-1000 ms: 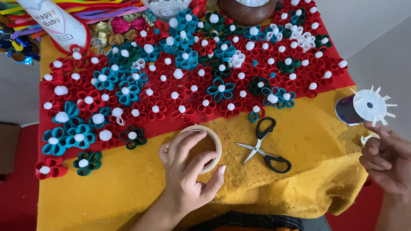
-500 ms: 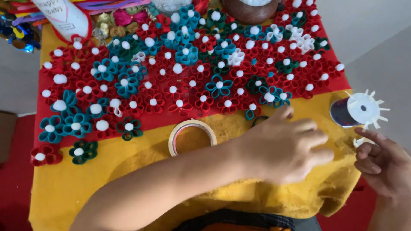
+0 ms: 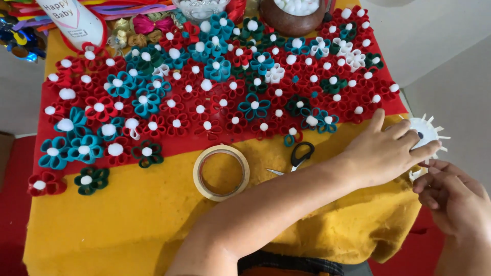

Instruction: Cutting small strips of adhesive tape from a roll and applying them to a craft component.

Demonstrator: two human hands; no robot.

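Fingers of your left hand [image 3: 386, 151] lie flat and loosely spread over the white spiked disc [image 3: 427, 134] at the right table edge, your right hand [image 3: 452, 197] half-curled and empty just near of it, while the far brown bowl [image 3: 294, 19] holds white pompoms [image 3: 296, 6].

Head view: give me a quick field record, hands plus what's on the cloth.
left hand: left hand reaches across, fingertips on white spiked disc
right hand: right hand below the disc, fingers curled, holds nothing visible
tape: tape roll flat on yellow cloth
scissors: black-handled scissors partly behind the left forearm
flowers: red, teal, green paper flowers with white centres
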